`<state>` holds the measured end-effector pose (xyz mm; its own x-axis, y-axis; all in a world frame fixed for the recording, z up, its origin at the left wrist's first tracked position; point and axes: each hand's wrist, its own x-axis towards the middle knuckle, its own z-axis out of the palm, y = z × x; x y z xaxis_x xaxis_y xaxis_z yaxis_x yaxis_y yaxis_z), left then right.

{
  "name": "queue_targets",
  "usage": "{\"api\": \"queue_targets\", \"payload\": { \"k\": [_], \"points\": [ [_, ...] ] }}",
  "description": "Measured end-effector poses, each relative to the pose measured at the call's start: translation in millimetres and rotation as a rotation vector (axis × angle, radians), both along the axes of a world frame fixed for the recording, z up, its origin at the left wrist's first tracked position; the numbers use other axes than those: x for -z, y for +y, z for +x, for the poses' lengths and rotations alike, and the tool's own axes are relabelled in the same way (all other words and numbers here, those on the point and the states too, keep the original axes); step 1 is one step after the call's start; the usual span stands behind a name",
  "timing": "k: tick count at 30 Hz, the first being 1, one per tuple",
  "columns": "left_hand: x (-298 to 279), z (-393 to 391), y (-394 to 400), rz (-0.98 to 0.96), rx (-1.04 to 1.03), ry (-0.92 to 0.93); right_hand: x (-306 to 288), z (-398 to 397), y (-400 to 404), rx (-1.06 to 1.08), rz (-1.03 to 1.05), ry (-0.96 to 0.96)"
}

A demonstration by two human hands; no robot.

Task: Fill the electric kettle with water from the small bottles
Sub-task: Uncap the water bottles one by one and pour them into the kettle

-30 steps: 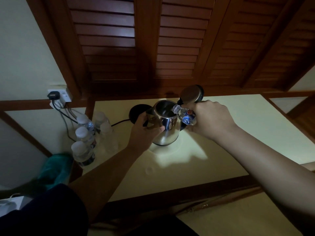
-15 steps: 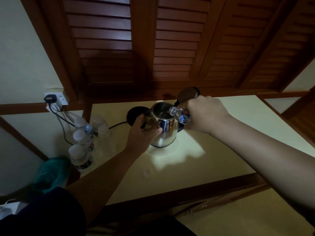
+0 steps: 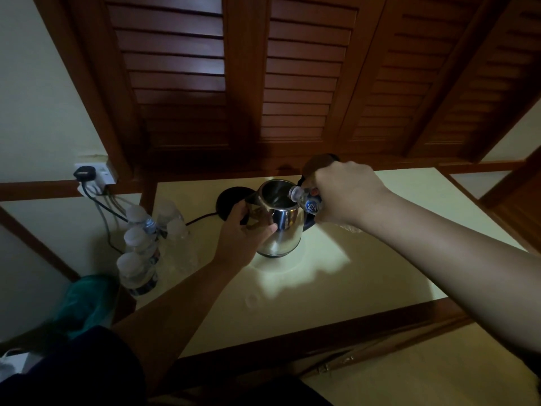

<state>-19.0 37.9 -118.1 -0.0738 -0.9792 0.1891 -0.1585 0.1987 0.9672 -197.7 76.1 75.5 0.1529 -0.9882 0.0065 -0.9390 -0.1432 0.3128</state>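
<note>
A steel electric kettle [image 3: 282,232] stands on the pale tabletop [image 3: 336,276], its lid [image 3: 317,162] flipped open at the back. My left hand [image 3: 243,235] grips the kettle's left side. A small clear water bottle [image 3: 306,200] with a blue label lies tilted in my right hand [image 3: 342,197], its open neck over the kettle's rim. Much of the bottle is hidden by my fingers. Several capped small bottles [image 3: 140,247] stand at the table's left edge.
The black kettle base [image 3: 231,197] sits just left of and behind the kettle, its cord running to a wall socket [image 3: 93,172]. Wooden louvred shutters [image 3: 292,83] rise behind the table. A teal cloth [image 3: 85,300] lies below the bottles. The table's wooden front rim [image 3: 322,332] is near me.
The bottle's neck has tipped lower over the kettle's opening. My left hand has stayed on the kettle.
</note>
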Motion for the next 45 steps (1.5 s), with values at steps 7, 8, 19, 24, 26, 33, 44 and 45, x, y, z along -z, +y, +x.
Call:
{"api": "queue_targets", "payload": {
  "k": [7,8,19,24,26,33,44,45],
  "points": [
    [2.7,-0.3,-2.1,0.002,-0.008,-0.017,-8.3,9.6,-8.2,-0.029,0.026,0.076],
    [3.6,0.3,-2.7,0.005,-0.003,-0.02,-10.1,11.1,-9.8,-0.027,0.031,0.086],
    [-0.1,0.7,0.2,0.035,-0.012,-0.046,-31.1,24.7,-14.8,-0.057,0.092,0.15],
    [1.6,0.4,-0.1,0.018,-0.024,-0.044,-33.0,30.7,-23.8,-0.07,0.139,0.185],
    [0.6,1.1,0.6,0.021,-0.021,-0.052,-34.7,33.7,-23.0,-0.078,0.168,0.187],
    [-4.1,2.4,3.5,0.036,-0.007,-0.065,-32.0,31.4,-23.4,-0.135,0.187,0.216],
    [-5.2,4.9,3.9,0.052,0.01,-0.068,-7.9,10.2,-23.3,-0.116,-0.014,0.091],
    [-6.7,6.6,5.5,0.065,0.018,-0.07,-3.6,5.5,-18.2,-0.105,-0.044,0.013]
  ]
}}
